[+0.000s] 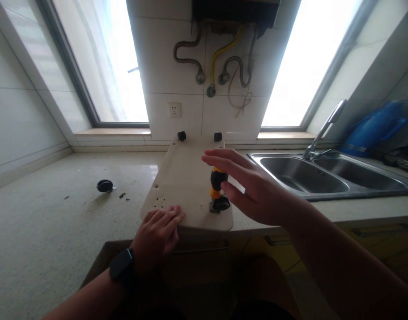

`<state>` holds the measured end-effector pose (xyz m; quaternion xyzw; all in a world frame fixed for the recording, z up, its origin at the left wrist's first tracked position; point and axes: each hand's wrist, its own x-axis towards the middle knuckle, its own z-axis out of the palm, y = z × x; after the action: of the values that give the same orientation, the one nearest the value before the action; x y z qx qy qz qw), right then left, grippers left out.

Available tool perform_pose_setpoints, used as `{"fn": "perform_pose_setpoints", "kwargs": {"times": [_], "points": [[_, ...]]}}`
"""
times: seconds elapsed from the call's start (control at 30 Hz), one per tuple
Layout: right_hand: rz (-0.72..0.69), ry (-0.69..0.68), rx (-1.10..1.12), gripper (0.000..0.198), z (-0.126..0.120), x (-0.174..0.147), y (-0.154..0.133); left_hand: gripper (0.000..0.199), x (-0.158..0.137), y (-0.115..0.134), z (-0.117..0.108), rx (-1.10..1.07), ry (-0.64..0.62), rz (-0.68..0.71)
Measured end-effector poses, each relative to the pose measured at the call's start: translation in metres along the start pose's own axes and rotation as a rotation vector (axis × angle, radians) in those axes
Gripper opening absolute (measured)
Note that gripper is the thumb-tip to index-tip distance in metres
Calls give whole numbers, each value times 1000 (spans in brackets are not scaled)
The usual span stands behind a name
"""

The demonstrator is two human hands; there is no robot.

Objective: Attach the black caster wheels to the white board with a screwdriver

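One screwdriver [218, 181]: yellow and black, handle up, over the near right corner of the board [187, 171]; its tip is not clear to see.
Near wheel [222, 203]: black, on a metal plate at that same corner, just beside the screwdriver's lower end.
Right hand [254, 191]: raised at the handle, fingers stretched straight and close together above, thumb apart below; the handle stands between them, and I cannot tell how firmly they touch it.
Left hand [159, 231]: palm down on the board's near left part, fingers flat and side by side, pinching nothing.
Watch [122, 265]: dark, on the left wrist.
Board: pale, lying on the counter [40, 213], near end at the counter's front edge; small holes [159, 203] by the left fingertips.
Far wheels [181, 136]: two, black, at the board's far corners.
Loose wheel [105, 186]: on the counter, well apart from the board, with dark bits [122, 195] near it.
Sink [294, 173]: steel, two bowls, right of the board; tap [326, 126] behind.
Wall [164, 49]: socket [174, 110] and hoses [212, 66], between two windows [104, 58].
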<state>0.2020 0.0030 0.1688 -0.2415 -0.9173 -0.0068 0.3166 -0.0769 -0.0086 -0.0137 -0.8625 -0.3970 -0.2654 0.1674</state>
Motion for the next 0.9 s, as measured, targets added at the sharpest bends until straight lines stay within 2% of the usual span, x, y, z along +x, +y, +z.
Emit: {"fn": "perform_pose_setpoints", "kwargs": {"times": [0.07, 0.13, 0.33, 0.43, 0.57, 0.67, 0.8, 0.9], "points": [[-5, -70, 48, 57, -7, -1, -2, 44, -1, 0, 0, -1, 9, 6], [-1, -113, 65, 56, -12, -1, -2, 45, -1, 0, 1, -2, 6, 5], [-17, -58, -88, 39, -11, 6, -5, 46, -3, 1, 5, 6, 0, -8], [-2, -92, -133, 47, -12, 7, -9, 48, -4, 0, 6, 8, -4, -1], [-2, -222, -78, 64, -20, 4, -14, 49, -5, -1, 7, 19, 5, 17], [36, -261, -122, 61, -26, 4, -17, 48, -5, -1, 6, 25, 3, 19], [52, -258, -296, 61, -23, 8, -20, 47, -5, 0, 6, 31, 2, 10], [42, -225, -395, 46, -16, 10, -19, 47, -6, 0, 6, 28, 3, 12]]}}
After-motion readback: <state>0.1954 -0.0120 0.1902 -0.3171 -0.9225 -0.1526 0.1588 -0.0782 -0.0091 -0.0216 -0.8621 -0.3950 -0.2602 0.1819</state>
